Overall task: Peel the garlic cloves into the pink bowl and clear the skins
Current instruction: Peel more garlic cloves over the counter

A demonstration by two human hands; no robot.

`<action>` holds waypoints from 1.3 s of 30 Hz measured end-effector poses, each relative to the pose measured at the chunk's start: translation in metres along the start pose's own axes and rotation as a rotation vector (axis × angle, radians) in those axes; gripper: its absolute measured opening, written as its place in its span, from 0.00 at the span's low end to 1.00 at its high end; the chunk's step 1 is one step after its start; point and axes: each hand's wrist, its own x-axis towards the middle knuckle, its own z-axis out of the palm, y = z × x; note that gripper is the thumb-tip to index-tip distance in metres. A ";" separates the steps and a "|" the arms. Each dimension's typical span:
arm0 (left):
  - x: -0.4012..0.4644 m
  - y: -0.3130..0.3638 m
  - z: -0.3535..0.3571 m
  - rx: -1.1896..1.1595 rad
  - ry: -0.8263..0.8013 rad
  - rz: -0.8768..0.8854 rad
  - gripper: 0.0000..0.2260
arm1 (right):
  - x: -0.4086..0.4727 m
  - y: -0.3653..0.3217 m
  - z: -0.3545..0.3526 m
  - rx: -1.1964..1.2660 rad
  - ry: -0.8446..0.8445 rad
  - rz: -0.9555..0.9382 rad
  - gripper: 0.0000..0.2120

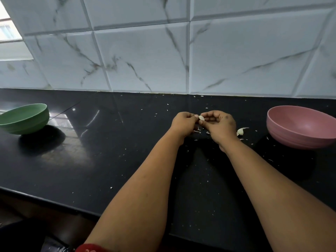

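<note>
Black counter (91,160) below me: my left hand (183,122) and right hand (221,124) both pinch one garlic clove (201,118); another clove (241,131) beside my right hand, one pink bowl (301,128) farther right, one green bowl (25,118) far left.

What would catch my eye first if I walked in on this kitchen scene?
Probably the two bare hands meeting at the middle of the black counter, the left hand and right hand both pinching a small pale garlic clove between them. Next, the two bowls: a pink bowl at the right edge and a green bowl far left. Bits of white skin lie scattered around the hands.
</note>
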 end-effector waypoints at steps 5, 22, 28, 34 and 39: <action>-0.002 -0.003 -0.002 0.002 0.049 0.068 0.02 | 0.000 0.001 -0.001 -0.025 0.012 -0.008 0.09; -0.004 -0.002 0.005 0.407 0.179 0.194 0.05 | -0.001 -0.002 -0.002 -0.139 -0.032 -0.109 0.08; -0.005 0.001 0.003 0.181 0.157 0.145 0.06 | -0.002 -0.004 0.001 0.121 -0.042 0.049 0.09; -0.004 0.002 0.001 0.112 0.101 0.117 0.05 | -0.004 -0.006 0.001 0.290 -0.107 0.121 0.11; -0.004 0.004 0.000 0.029 0.043 0.062 0.07 | -0.005 -0.007 0.001 0.430 -0.154 0.176 0.11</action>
